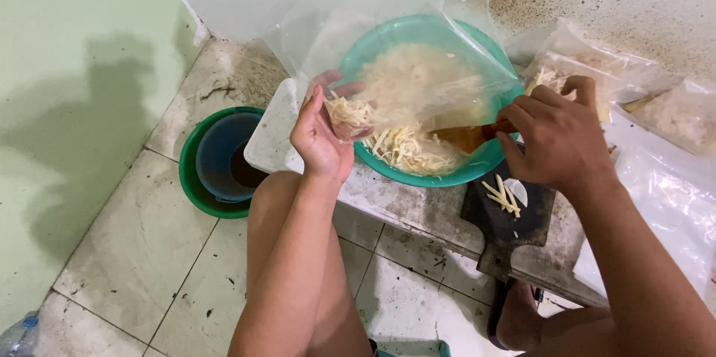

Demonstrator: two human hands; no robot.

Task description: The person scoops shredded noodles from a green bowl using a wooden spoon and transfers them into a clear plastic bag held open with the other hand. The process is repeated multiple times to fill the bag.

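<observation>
Worn tiled floor [134, 252], pale green wall, low stone slab [418, 211]. Nearest us: dark chopping board [514, 226] bearing a few stray shreds. Our left hand [321, 137] grips the clear plastic bag [388, 66], partly filled with pale shredded strips. Our right hand [556, 137] closes on an orange scoop [466, 137]. Teal basin [477, 163]: shreds remaining, we judge filling midway. Behind: filled bags [597, 66]. Left: nested tubs [216, 159].

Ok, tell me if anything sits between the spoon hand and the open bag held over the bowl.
Nothing visible does. The right hand holds the orange spoon inside the teal bowl, right beside the clear plastic bag that the left hand holds; only shredded strips lie between.
</observation>
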